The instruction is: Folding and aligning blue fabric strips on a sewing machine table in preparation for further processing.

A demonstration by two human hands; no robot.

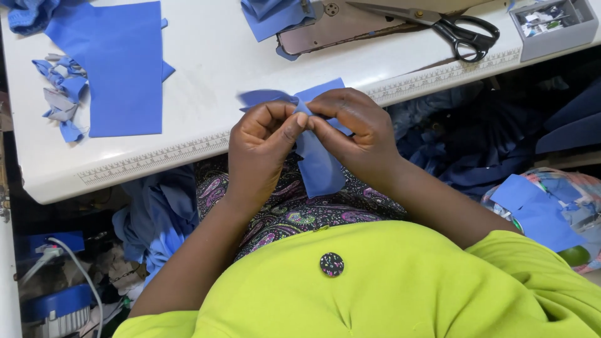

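Bench: white top, a printed ruler strip along its near edge; it carries most of what follows.

Large blue sheet: flat, towards the far left corner of the bench.

Blue cloth heap: hangs below the bench's near edge, left of your lap.

Your left hand: at the middle of the near edge, fingers pinched together on the blue strip.

Your right hand: just beside the left, touching it at the fingertips, fingers likewise clamped on the blue strip.

Blue strip: narrow piece of fabric, held between both hands. Its upper end lies over the bench's near edge; its lower end hangs down over your lap.

Scissors: black handles, lying at the far edge towards the right, well apart from your hands.

Grey box: small tray at the far right corner, just beside the scissors.

Scraps: blue and grey offcuts, touching the left side of the large blue sheet.

Button: round, dark, speckled, on your yellow-green top.
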